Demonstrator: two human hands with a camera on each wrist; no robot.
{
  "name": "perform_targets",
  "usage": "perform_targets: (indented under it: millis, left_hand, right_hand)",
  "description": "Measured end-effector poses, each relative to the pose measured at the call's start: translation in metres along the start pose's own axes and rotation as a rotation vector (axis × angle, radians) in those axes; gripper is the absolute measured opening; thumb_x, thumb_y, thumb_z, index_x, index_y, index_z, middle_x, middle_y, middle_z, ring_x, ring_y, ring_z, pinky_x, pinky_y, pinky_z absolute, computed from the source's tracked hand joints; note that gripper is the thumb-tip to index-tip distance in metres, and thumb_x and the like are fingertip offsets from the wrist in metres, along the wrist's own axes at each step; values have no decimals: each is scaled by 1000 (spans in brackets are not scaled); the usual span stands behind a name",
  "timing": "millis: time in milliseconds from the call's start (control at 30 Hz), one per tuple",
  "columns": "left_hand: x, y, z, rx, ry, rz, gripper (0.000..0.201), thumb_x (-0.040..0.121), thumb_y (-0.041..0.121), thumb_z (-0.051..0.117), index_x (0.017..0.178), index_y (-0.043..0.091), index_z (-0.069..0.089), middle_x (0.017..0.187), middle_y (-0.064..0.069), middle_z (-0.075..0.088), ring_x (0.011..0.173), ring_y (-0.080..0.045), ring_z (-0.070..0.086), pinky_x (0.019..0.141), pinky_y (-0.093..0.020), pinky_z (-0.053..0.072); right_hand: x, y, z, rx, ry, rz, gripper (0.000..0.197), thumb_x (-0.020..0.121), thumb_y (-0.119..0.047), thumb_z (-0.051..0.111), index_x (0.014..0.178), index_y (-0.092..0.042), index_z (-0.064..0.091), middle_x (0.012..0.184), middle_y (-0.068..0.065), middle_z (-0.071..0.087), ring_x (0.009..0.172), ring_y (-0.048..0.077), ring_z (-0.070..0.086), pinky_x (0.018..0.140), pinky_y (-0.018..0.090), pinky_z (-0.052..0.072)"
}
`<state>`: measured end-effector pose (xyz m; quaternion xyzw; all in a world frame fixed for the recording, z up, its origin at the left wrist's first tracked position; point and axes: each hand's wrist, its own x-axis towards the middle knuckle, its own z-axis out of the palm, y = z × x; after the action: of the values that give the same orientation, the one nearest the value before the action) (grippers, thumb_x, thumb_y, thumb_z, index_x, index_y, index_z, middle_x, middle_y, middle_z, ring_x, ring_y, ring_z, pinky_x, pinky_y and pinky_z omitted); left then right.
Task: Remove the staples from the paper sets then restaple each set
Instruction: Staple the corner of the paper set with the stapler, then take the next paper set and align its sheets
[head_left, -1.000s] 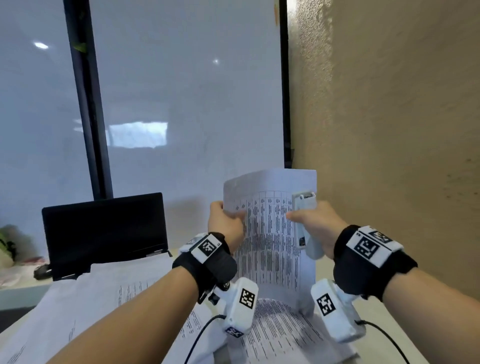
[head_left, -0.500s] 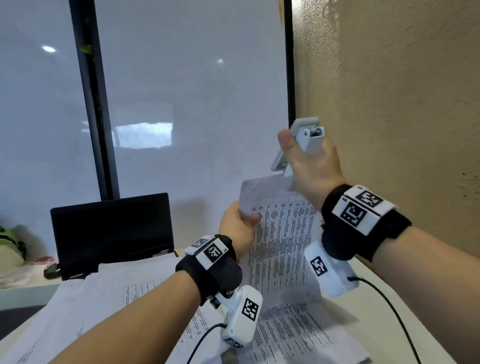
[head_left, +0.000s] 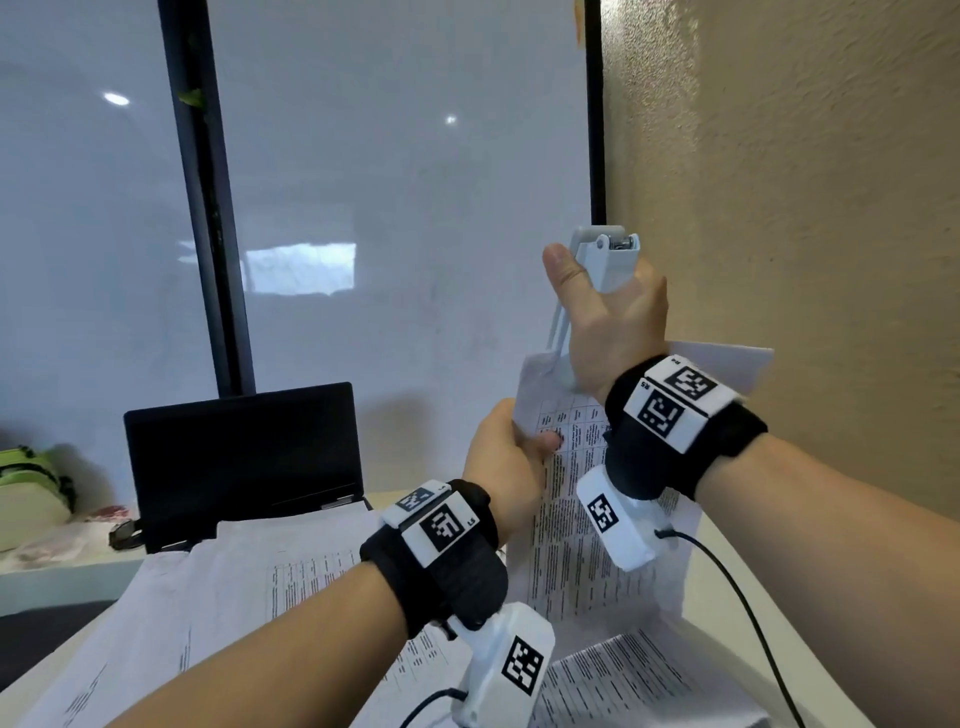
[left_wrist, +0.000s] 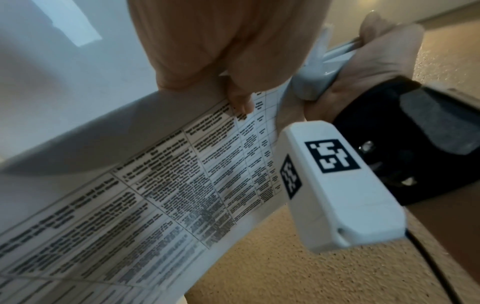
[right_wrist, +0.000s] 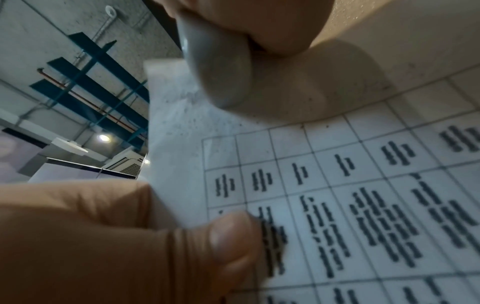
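My left hand (head_left: 511, 452) pinches the left edge of a printed paper set (head_left: 571, 525), thumb on the front, and holds it upright over the table. My right hand (head_left: 608, 312) grips a white stapler (head_left: 605, 260) upright, its lower end at the set's top left corner. The left wrist view shows the paper set (left_wrist: 161, 181) bowed, with the stapler (left_wrist: 319, 82) beside my left hand (left_wrist: 221, 51). The right wrist view has the stapler's rounded end (right_wrist: 218, 67) over the corner of the sheet (right_wrist: 337, 185). Whether the corner sits inside the stapler is hidden.
A black laptop (head_left: 244, 462) stands open at the back left. More printed sheets (head_left: 249, 587) cover the table (head_left: 727, 571) below my arms. A rough beige wall (head_left: 805, 208) runs close on the right, a glass partition (head_left: 389, 208) ahead. A green thing (head_left: 26, 483) lies far left.
My right hand lifted the stapler from the paper's middle to above it, then brought its lower end down onto the top left corner. My left hand kept its hold.
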<state>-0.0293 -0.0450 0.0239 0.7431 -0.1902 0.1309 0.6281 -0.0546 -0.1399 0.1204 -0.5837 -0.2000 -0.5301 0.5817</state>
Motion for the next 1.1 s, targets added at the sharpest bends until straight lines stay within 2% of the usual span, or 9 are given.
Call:
perform_targets:
  millis: [133, 300, 400, 500, 600, 667, 733, 900, 1100]
  left_hand:
    - [4, -1, -4, -13, 9, 3, 22, 96, 7, 50, 115, 15, 57, 105, -10, 71, 96, -29, 68, 87, -52, 54]
    - [13, -2, -29, -97, 70, -70, 16, 97, 4, 50, 108, 3, 62, 106, -22, 69, 95, -35, 68, 87, -54, 54]
    - [16, -8, -61, -55, 147, -109, 17, 94, -4, 49, 102, -3, 64, 104, -30, 66, 99, -39, 66, 90, -54, 53]
    - [25, -24, -105, 138, 252, -191, 14, 88, -11, 50, 84, -6, 63, 85, -26, 65, 88, -35, 66, 82, -48, 54]
    - [35, -42, -152, 359, 319, -270, 13, 83, -5, 58, 95, -1, 62, 88, -17, 62, 83, -29, 60, 81, -48, 54]
    - [36, -53, -181, 505, 409, -357, 21, 85, 1, 59, 106, 2, 55, 96, -18, 57, 91, -32, 59, 84, -41, 50]
    - [34, -62, -204, 608, 448, -419, 36, 88, 7, 59, 121, -3, 48, 108, -19, 60, 102, -35, 60, 86, -38, 48]
    - [30, -83, -218, 730, 321, -529, 62, 87, 3, 59, 142, 5, 29, 128, -20, 50, 114, -32, 54, 100, -38, 44]
    - [34, -98, -175, 934, -67, -436, 31, 89, 8, 61, 120, 9, 66, 120, -9, 66, 109, -23, 62, 95, -29, 50]
  right_hand:
    - [5, 0, 6, -29, -8, -1, 29, 74, -46, 66, 64, -22, 52, 55, -12, 52, 51, 5, 48, 55, 21, 42]
    - [11, 10, 10, -59, -76, 97, 41, 72, -65, 61, 77, -24, 56, 71, -9, 60, 70, 15, 59, 72, 34, 51]
    - [6, 21, 5, -138, -100, 139, 46, 74, -73, 57, 78, -27, 52, 71, -8, 56, 66, 14, 56, 67, 32, 46]
    - [-8, 40, 1, -191, -136, 218, 41, 80, -65, 58, 69, -27, 47, 63, -11, 52, 58, 12, 51, 62, 27, 40]
    - [-29, 68, -3, -219, -202, 343, 41, 77, -63, 62, 66, -26, 48, 64, -9, 53, 60, 15, 51, 61, 28, 38]
    - [-41, 87, -6, -249, -282, 414, 48, 67, -72, 62, 75, -24, 55, 72, -3, 60, 68, 20, 57, 66, 30, 44]
    - [-51, 102, -10, -288, -373, 454, 49, 70, -68, 64, 82, -21, 59, 79, 0, 64, 75, 21, 60, 71, 32, 46]
    - [-72, 127, -12, -333, -540, 549, 38, 82, -52, 66, 84, -15, 63, 82, 4, 66, 78, 25, 62, 74, 36, 47]
    - [-88, 154, -22, -404, -614, 664, 26, 81, -40, 72, 87, -16, 63, 83, 6, 67, 82, 26, 64, 77, 38, 50]
